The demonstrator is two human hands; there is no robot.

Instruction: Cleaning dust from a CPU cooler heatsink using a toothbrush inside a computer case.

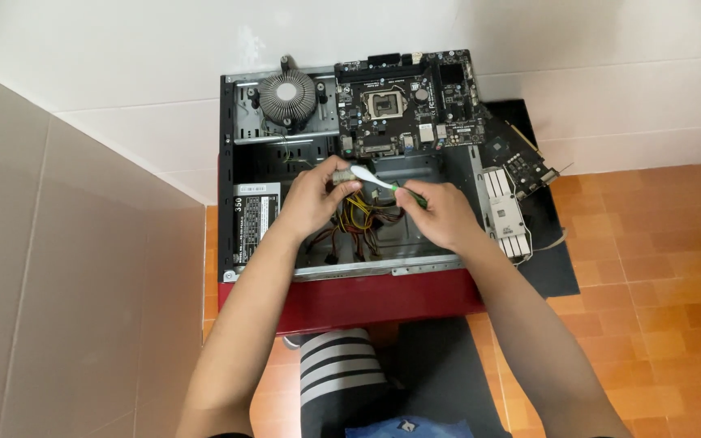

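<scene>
The left hand (311, 203) has its grip clamped on a pale cable connector (342, 176), fingers curled around it above the open computer case (383, 268). The right hand (440, 215) has its grip closed on the green handle of a white toothbrush (376, 180), whose head touches the connector just right of the left grip. Below both grips a bundle of yellow, red and black wires (359, 219) hangs into the case. Left of the left grip lies the power supply (255, 217). Beyond the grips rest a round heatsink fan (287, 96) and a bare motherboard (407, 101). Right of the right grip a drive bracket (506, 212) lies on a black mat (549, 259).
</scene>
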